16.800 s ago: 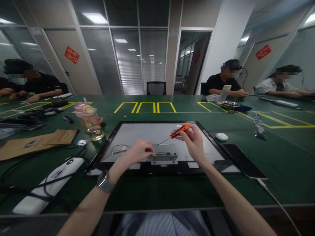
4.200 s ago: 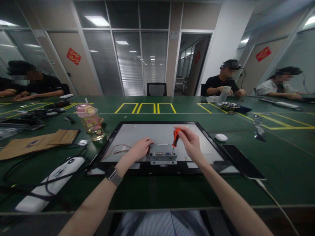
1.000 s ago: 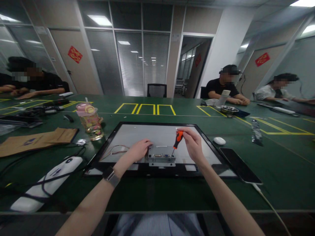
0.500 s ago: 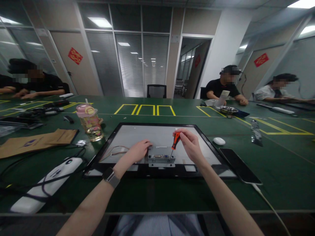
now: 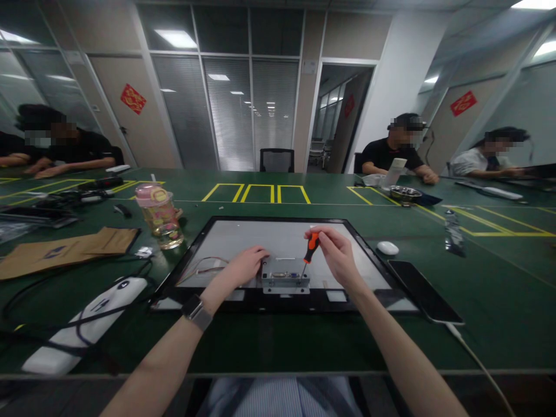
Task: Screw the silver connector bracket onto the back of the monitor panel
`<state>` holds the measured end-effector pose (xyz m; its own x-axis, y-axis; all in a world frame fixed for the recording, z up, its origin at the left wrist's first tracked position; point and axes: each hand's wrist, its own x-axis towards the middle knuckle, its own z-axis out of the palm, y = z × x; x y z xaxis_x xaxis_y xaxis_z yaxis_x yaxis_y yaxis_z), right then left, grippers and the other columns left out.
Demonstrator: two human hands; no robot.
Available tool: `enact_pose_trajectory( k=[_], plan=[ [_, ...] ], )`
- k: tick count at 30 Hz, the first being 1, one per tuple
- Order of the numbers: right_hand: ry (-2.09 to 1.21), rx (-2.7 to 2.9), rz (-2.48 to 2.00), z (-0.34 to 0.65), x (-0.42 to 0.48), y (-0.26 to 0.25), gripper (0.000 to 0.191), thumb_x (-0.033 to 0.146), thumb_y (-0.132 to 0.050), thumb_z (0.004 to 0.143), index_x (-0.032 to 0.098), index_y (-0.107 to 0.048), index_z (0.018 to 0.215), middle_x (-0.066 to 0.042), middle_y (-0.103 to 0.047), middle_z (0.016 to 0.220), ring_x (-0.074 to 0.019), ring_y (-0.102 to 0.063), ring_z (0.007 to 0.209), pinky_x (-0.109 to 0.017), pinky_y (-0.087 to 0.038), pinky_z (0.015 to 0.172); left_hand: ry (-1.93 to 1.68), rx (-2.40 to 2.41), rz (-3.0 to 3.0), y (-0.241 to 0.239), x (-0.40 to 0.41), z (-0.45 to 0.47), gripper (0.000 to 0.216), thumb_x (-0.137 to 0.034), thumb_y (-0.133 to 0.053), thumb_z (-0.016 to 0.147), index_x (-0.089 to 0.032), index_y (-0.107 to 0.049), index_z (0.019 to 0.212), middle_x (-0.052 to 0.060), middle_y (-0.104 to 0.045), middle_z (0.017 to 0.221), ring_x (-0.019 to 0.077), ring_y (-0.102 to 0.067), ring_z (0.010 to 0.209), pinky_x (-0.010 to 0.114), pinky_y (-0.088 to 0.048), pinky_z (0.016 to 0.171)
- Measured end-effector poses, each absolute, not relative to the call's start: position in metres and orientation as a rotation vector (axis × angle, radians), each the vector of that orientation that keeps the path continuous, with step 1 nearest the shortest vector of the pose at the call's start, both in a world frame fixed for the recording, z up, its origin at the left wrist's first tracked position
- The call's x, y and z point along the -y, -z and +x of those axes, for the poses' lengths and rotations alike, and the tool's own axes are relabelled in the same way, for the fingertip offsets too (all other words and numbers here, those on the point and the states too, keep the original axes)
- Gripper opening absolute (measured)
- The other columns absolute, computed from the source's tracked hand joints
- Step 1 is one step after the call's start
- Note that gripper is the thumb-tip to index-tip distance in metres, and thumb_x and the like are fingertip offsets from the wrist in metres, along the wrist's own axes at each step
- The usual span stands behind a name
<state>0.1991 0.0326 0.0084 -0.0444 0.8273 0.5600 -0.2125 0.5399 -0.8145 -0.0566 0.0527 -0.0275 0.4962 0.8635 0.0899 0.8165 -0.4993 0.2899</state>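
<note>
My right hand [image 5: 333,250] is closed around the orange-and-black handle of a screwdriver [image 5: 311,248]. Its thin shaft slants down to the right part of a metal bracket [image 5: 286,284] with connector ports on its front face. My left hand [image 5: 248,265] grips the bracket's left edge, its fingers bent together over the upper corner; the thumb is partly hidden. Beneath both hands lies a flat display panel [image 5: 269,231] with a black frame and a pale back. Thin coloured wires [image 5: 204,265] run across the panel to the left of my left hand.
Left of the panel are a pink-lided drink bottle [image 5: 160,215], brown paper bag [image 5: 69,250] and white power strip [image 5: 87,327] with black cables. On the right lie a white earbud case [image 5: 387,248] and phone [image 5: 425,291] on a cable. Several people sit across the table.
Almost nothing has shifted. My right hand still holds the screwdriver at the bracket, and the left stays at its edge. The camera view has moved very slightly.
</note>
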Motion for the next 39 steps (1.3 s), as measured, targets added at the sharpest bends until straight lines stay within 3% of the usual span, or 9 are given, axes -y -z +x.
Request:
enact_pose_trajectory(
  k=[7,16,21,28,34,39],
  plan=[
    [-1.030,1.357,-0.563,0.1975,-0.0323,-0.0117,0.020,0.045,-0.080,0.075,0.029,-0.077,0.086,-0.001,-0.070,0.087,-0.0191,-0.067,0.086,-0.034,-0.053,0.080,-0.362,-1.426,2.541,0.0320,-0.0549,-0.0594,0.045,-0.011,-0.036,0.092,-0.017,-0.060,0.129,0.011,-0.057,0.137,0.0214,-0.056,0.125,0.036,-0.041,0.112],
    [-1.063,1.415,-0.539,0.1960,-0.0293,-0.0130,0.026,0.047,-0.066,0.089,0.027,-0.074,0.104,-0.004,-0.075,0.096,-0.0215,-0.069,0.093,-0.040,-0.052,0.091,-0.341,-1.436,2.525,0.0311,-0.0547,-0.0584,0.044,-0.011,-0.035,0.093,-0.017,-0.059,0.130,0.011,-0.056,0.137,0.0207,-0.055,0.125,0.036,-0.040,0.112],
    [-1.057,1.424,-0.571,0.1965,-0.0299,-0.0109,0.026,0.046,-0.069,0.086,0.027,-0.074,0.103,-0.005,-0.074,0.095,-0.0220,-0.069,0.092,-0.041,-0.053,0.089,-0.348,-1.443,2.514,0.0316,-0.0549,-0.0589,0.044,-0.011,-0.036,0.093,-0.019,-0.060,0.129,0.010,-0.056,0.137,0.0206,-0.056,0.125,0.035,-0.040,0.112],
    [-0.940,1.394,-0.553,0.1947,-0.0331,-0.0070,0.013,0.035,-0.080,0.077,0.028,-0.075,0.087,0.000,-0.065,0.088,-0.0168,-0.063,0.086,-0.031,-0.053,0.079,-0.337,-1.440,2.531,0.0310,-0.0545,-0.0576,0.045,-0.010,-0.036,0.092,-0.018,-0.059,0.129,0.010,-0.057,0.137,0.0204,-0.054,0.127,0.035,-0.040,0.112],
    [-1.034,1.356,-0.558,0.1940,-0.0287,-0.0119,0.024,0.049,-0.071,0.084,0.027,-0.075,0.093,-0.002,-0.069,0.086,-0.0183,-0.066,0.082,-0.034,-0.053,0.079,-0.329,-1.448,2.534,0.0299,-0.0537,-0.0570,0.044,-0.010,-0.036,0.092,-0.017,-0.059,0.129,0.010,-0.057,0.136,0.0200,-0.056,0.125,0.034,-0.040,0.112],
    [-1.095,1.356,-0.520,0.1907,-0.0242,-0.0155,0.025,0.048,-0.067,0.087,0.026,-0.071,0.095,-0.003,-0.072,0.086,-0.0208,-0.068,0.084,-0.038,-0.054,0.081,-0.336,-1.453,2.516,0.0297,-0.0531,-0.0568,0.044,-0.011,-0.036,0.092,-0.018,-0.060,0.128,0.010,-0.057,0.137,0.0216,-0.057,0.124,0.036,-0.042,0.110]
  ],
)
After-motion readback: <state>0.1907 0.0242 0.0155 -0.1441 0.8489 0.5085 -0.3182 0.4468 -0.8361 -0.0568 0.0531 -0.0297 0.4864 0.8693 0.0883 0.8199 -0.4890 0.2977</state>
